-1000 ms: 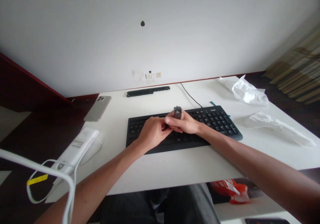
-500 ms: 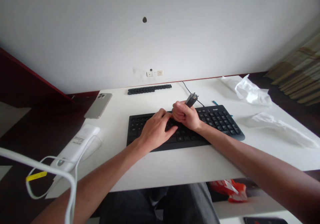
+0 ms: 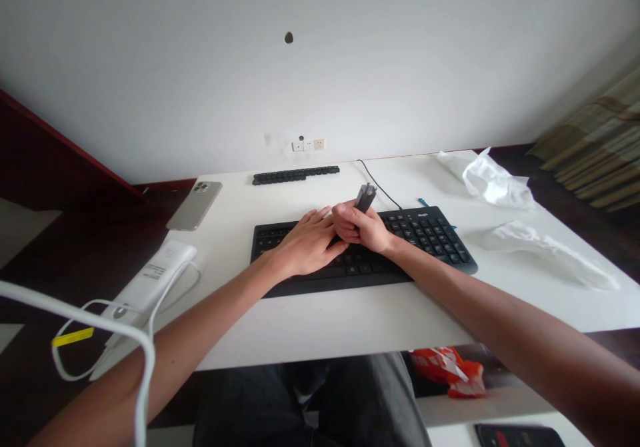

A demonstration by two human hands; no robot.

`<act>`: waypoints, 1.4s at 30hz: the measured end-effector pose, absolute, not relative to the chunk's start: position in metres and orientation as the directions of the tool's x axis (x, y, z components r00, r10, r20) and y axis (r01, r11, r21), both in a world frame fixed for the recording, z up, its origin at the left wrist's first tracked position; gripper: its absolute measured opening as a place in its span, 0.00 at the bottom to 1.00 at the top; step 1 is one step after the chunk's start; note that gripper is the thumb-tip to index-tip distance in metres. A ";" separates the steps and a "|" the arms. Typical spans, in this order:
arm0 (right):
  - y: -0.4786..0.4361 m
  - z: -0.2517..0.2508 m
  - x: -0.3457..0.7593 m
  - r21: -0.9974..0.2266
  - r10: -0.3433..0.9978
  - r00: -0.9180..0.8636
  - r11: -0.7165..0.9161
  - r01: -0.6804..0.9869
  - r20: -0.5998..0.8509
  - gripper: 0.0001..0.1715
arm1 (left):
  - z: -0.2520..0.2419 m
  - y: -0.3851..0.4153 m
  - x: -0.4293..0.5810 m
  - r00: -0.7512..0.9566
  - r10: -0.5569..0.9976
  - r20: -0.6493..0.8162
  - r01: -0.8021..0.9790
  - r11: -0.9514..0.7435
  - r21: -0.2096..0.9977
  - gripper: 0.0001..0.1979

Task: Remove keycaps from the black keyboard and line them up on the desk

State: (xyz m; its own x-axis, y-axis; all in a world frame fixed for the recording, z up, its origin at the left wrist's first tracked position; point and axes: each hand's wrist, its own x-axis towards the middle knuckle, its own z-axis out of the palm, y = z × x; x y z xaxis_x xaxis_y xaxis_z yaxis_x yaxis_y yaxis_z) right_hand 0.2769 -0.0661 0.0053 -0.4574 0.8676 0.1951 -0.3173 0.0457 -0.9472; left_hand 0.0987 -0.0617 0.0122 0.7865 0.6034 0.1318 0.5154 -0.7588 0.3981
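Note:
A black keyboard (image 3: 425,237) lies on the white desk, and both of my hands are over its middle. My left hand (image 3: 310,244) rests flat on the keys with its fingers stretched out. Beside it, my right hand (image 3: 363,227) is closed in a fist around a dark grey, bar-shaped tool (image 3: 366,197). One end of the tool sticks up out of the fist; its lower end is hidden, so its exact kind cannot be told. Behind the keyboard, loose black keycaps (image 3: 295,175) are lined up in rows.
On the left are a phone (image 3: 195,205) and a white power bank-like box (image 3: 155,274) with white cables (image 3: 85,310). Crumpled white plastic bags (image 3: 500,180) lie on the right. A thin blue tool (image 3: 423,202) lies behind the keyboard. Below is a red bag (image 3: 450,367).
My right fist and its tool have shifted slightly left, nearer my left hand. My left hand has flattened, its fingers reaching farther forward. The whole view has shifted a little.

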 end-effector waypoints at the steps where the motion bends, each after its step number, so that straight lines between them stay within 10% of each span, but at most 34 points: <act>1: -0.065 0.005 0.277 -0.937 0.885 -0.422 0.046 -0.345 0.198 0.33 | 0.014 -0.061 0.100 0.789 0.598 0.139 0.505 -0.761 0.407 0.09; 9: -0.064 0.003 0.275 -0.933 0.911 -0.331 0.130 -0.336 0.247 0.29 | 0.005 -0.059 0.110 0.594 0.760 0.264 0.511 -0.610 0.605 0.08; 42: -0.079 0.008 0.268 -0.950 0.907 -0.328 0.187 -0.250 0.264 0.30 | 0.003 -0.076 0.111 0.520 0.775 0.359 0.617 -0.631 0.470 0.04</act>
State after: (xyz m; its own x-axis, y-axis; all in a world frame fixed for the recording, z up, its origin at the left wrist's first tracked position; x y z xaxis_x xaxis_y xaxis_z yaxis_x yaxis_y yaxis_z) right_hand 0.2680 -0.0791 0.0085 -0.3278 0.9070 0.2643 -0.2498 0.1866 -0.9501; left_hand 0.1105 -0.0764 0.0026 0.5198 0.7754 0.3587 0.6171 -0.6311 0.4700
